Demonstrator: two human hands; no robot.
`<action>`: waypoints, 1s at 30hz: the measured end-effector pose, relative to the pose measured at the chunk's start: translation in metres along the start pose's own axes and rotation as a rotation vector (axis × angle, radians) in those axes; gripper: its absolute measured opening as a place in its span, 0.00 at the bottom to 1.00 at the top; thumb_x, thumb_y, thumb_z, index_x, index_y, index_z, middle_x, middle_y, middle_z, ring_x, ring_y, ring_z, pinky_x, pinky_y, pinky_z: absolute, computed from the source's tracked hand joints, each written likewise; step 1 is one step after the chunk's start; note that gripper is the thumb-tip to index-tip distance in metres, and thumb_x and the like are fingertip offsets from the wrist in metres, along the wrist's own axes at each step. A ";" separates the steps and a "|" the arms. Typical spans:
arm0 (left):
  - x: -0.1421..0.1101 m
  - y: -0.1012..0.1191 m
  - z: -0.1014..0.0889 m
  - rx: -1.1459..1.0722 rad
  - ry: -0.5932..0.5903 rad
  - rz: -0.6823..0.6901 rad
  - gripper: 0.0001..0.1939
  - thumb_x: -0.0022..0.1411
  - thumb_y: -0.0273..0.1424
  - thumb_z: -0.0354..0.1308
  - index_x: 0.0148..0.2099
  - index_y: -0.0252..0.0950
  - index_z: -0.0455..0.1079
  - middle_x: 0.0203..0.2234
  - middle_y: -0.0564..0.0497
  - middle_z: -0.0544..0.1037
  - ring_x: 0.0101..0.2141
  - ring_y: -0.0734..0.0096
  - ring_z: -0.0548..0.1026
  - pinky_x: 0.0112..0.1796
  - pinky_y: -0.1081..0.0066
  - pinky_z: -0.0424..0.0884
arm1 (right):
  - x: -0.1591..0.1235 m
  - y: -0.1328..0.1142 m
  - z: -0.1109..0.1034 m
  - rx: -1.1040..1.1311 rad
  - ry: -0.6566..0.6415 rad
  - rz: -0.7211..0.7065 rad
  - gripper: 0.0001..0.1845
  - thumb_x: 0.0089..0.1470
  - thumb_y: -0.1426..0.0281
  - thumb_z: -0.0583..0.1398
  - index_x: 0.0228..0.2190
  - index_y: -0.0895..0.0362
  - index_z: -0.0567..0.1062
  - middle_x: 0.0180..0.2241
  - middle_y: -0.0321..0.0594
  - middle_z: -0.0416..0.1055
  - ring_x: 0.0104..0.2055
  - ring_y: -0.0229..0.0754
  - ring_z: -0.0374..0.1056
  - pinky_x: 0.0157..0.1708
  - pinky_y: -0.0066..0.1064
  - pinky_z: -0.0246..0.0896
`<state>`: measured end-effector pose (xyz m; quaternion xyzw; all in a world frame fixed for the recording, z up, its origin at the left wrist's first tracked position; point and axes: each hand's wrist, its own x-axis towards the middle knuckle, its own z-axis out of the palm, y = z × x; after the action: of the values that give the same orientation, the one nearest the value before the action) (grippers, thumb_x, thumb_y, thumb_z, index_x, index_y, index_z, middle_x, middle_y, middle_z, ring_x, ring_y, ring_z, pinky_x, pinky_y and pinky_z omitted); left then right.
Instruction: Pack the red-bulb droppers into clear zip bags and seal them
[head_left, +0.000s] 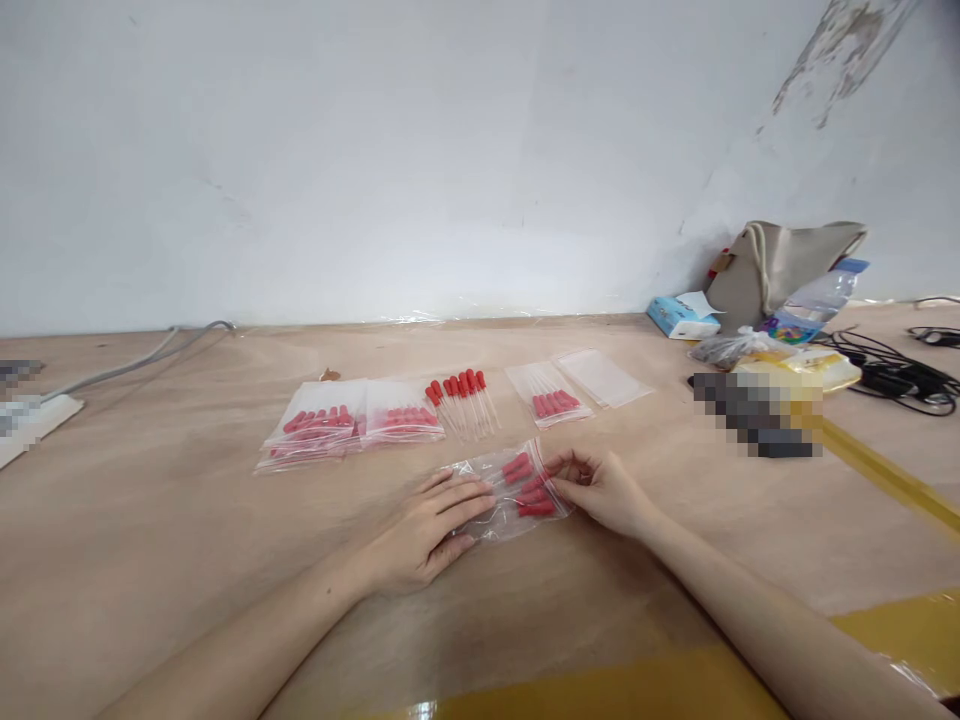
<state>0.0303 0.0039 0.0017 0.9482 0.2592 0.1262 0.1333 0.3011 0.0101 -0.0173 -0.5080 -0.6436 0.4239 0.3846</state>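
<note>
A clear zip-lock bag (504, 522) lies flat on the table, with several red-bulbed droppers (534, 508) inside, bulbs toward its right-hand zip edge. My left hand (431, 525) rests on the closed end of the bag with fingers stretched out. At the zip edge, my right hand (600, 485) pinches the bag between thumb and fingers. Just beyond the bag, loose droppers (469, 400) with red bulbs lie in a row. Filled bags (319, 420) are stacked to their left, beside another group of filled bags (403, 412). To their right lies one more filled bag (551, 392).
Flat bags without droppers (604, 378) lie at the right. Farther right are a blue tissue pack (682, 317), a grey bag (799, 265), a plastic bottle (817, 305), a yellow packet (802, 368) and black cables (900, 370). A grey cable (142, 358) runs at the left.
</note>
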 end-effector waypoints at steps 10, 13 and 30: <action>0.000 -0.001 -0.001 0.018 -0.030 0.014 0.21 0.65 0.31 0.45 0.60 0.43 0.53 0.56 0.52 0.60 0.56 0.68 0.57 0.57 0.59 0.49 | 0.007 -0.006 -0.001 0.155 0.058 0.204 0.21 0.44 0.56 0.59 0.37 0.57 0.69 0.29 0.38 0.72 0.15 0.29 0.59 0.14 0.23 0.53; 0.002 -0.001 -0.001 0.010 -0.045 0.027 0.22 0.65 0.32 0.45 0.60 0.44 0.52 0.56 0.53 0.60 0.57 0.68 0.57 0.57 0.59 0.48 | 0.011 -0.002 0.003 0.133 -0.073 0.165 0.17 0.41 0.58 0.62 0.29 0.58 0.71 0.27 0.38 0.72 0.25 0.36 0.67 0.24 0.27 0.62; -0.004 -0.002 0.004 -0.040 -0.019 -0.181 0.27 0.64 0.36 0.45 0.63 0.45 0.42 0.61 0.52 0.49 0.59 0.59 0.50 0.55 0.57 0.54 | 0.048 -0.009 -0.055 0.868 0.364 0.128 0.02 0.46 0.74 0.61 0.26 0.58 0.70 0.24 0.35 0.73 0.23 0.33 0.70 0.24 0.21 0.68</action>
<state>0.0271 0.0027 -0.0033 0.9191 0.3401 0.1098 0.1658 0.3401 0.0642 0.0130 -0.4052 -0.2967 0.5806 0.6408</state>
